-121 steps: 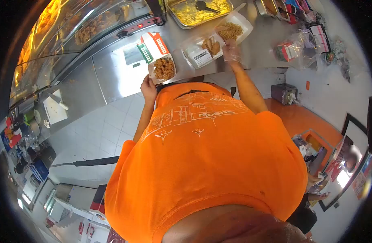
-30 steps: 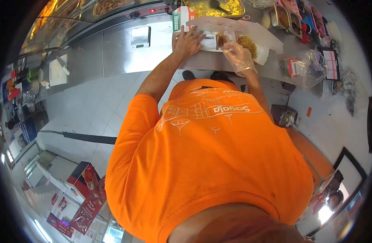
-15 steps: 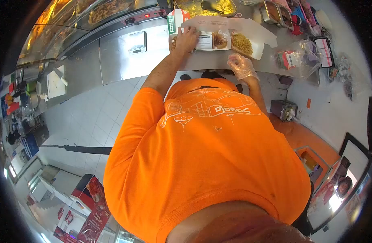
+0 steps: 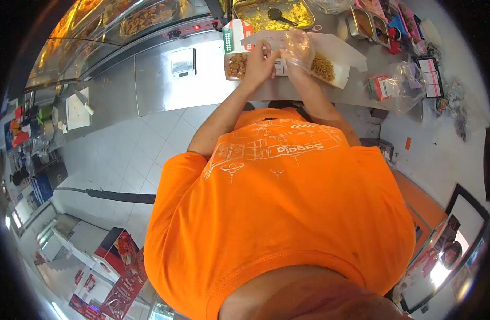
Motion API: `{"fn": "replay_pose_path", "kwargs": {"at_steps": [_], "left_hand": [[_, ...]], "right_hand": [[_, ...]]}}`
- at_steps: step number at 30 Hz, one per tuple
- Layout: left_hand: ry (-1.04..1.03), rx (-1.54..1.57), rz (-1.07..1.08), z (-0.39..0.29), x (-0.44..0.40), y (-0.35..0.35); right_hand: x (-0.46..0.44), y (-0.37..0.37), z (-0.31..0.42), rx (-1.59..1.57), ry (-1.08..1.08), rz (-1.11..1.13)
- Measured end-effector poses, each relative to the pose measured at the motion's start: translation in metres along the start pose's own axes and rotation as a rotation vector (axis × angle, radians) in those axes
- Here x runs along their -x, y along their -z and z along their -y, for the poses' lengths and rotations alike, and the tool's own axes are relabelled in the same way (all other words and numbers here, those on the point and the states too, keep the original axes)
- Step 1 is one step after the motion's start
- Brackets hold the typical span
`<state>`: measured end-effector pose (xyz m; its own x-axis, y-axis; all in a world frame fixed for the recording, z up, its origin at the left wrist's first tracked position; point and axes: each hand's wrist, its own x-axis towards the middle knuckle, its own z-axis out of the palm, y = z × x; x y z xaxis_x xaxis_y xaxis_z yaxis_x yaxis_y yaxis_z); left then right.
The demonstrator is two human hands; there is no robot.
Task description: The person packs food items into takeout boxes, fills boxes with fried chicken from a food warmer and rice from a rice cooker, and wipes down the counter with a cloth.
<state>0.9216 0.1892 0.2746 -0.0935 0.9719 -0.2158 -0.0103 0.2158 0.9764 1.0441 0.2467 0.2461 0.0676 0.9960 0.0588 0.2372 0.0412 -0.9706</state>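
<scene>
My bare left hand (image 4: 260,65) is over the middle of an open white carton (image 4: 341,79), its fingers curled and bunched. What they hold, if anything, I cannot make out. Close beside it, my right hand (image 4: 300,56) wears a loose clear plastic glove (image 4: 297,44), and its fingers are hard to tell apart. The two hands nearly meet, with the left fingertips near the glove. Brown pieces of food (image 4: 237,65) lie in the carton's left section, and yellowish-brown rice or noodles (image 4: 323,67) in its right section. Both hands mostly hide the middle section.
Behind the carton stand a red, white and green box (image 4: 235,36) and a metal tray of yellow food (image 4: 245,22) with a black spoon (image 4: 281,17). A small scale (image 4: 183,63) sits to the left. Clear plastic bags (image 4: 405,85) and metal containers (image 4: 362,24) are on the right.
My right hand has moved up and left from the counter edge to above the carton. My left hand has shifted right and down, curling its fingers, uncovering the brown pieces.
</scene>
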Motion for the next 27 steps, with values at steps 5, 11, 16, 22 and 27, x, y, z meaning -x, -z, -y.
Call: {"fn": "replay_pose_path", "kwargs": {"at_steps": [5,11,16,22,27], "left_hand": [[-0.169,0.309,-0.125,0.012,-0.002,0.000],[-0.136,0.149,-0.001,0.022,0.015,-0.021],[0.107,0.296,-0.044,0.049,0.019,0.014],[0.341,0.035,-0.386,0.062,0.056,0.073],[0.466,0.041,-0.609,0.071,0.089,0.081]], "right_hand": [[-0.009,-0.034,0.059,-0.351,-0.168,-0.118],[-0.114,-0.027,0.032,-0.169,-0.126,0.061],[-0.328,0.023,-0.070,0.538,0.129,-0.148],[-0.463,0.084,-0.143,1.489,0.152,0.129],[-0.498,0.111,-0.170,1.284,0.366,0.169]]}}
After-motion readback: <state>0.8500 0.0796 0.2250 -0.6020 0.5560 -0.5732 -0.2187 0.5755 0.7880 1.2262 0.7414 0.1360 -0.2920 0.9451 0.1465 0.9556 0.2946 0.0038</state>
